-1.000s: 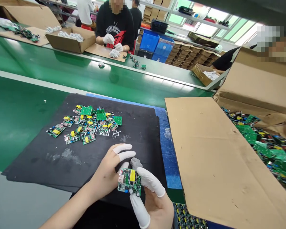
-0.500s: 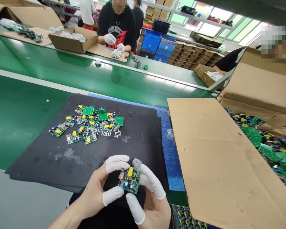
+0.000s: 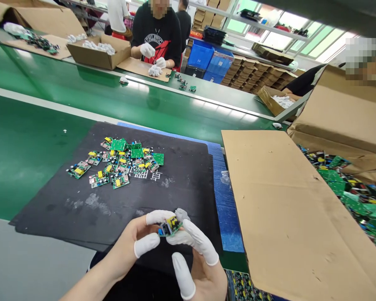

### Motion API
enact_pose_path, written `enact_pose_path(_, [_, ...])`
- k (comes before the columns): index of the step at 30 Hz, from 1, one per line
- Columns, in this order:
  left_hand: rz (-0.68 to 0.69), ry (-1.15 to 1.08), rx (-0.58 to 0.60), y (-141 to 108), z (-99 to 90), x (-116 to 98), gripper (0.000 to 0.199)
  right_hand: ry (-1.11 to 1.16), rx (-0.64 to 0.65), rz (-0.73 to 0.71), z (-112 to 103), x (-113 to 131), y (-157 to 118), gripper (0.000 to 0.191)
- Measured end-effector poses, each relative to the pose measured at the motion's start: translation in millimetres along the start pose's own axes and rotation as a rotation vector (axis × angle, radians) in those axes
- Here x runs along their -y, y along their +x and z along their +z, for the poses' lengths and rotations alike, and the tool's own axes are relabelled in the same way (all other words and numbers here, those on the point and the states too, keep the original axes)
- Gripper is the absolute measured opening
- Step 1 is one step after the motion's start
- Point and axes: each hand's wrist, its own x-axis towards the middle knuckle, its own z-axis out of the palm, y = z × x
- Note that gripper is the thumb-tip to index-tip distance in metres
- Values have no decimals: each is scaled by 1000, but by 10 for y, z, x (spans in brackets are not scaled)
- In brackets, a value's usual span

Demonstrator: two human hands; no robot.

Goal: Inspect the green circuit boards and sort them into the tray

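A small circuit board point(image 3: 171, 226) with a yellow part and dark components is held over the near edge of the black mat, tilted so that I see it from one side. My left hand point(image 3: 133, 241), in white finger cots, grips its left end between fingers and thumb. My right hand point(image 3: 203, 260) has its cotted fingers against the board's right side and underside, with the thumb apart below. One right fingertip cover looks grey. Farther up the mat lies a loose pile of similar circuit boards point(image 3: 121, 161), some with green undersides up.
The black mat point(image 3: 181, 179) lies over blue sheeting point(image 3: 224, 217). A cardboard flap point(image 3: 278, 200) stands to the right, beside a box of boards point(image 3: 357, 196). Across the green conveyor point(image 3: 138, 102), a co-worker in white finger cots point(image 3: 147, 50) handles parts near a carton point(image 3: 97, 54).
The board in my hands has turned from face-up to a steep tilt, seen more from its side. My right thumb has moved away from it. Small items on the conveyor have shifted left.
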Motion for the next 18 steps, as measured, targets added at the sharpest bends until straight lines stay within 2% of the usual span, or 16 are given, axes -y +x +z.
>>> enact_pose_path(4, [188,630,-314,-26,-194,84,32,-243,85,-99,-151,-29,139,33])
enact_pose_path(6, [251,943,-358,-52,-298,112,30,-490,109,-121,-240,-121,216,33])
enact_pose_path(9, [283,1217,-234,-100,-411,108,32,-846,170,-127,-333,-328,278,39])
enact_pose_path(11, [297,1299,-142,-123,-452,75,34,-972,252,-141,-359,-450,283,41])
enact_pose_path(15, [257,1318,23,-141,-486,-20,44,-1018,306,-195,-355,-531,287,37])
enact_pose_path(18, [246,1281,37,-155,-487,-54,51,-969,318,-225,-336,-504,319,34])
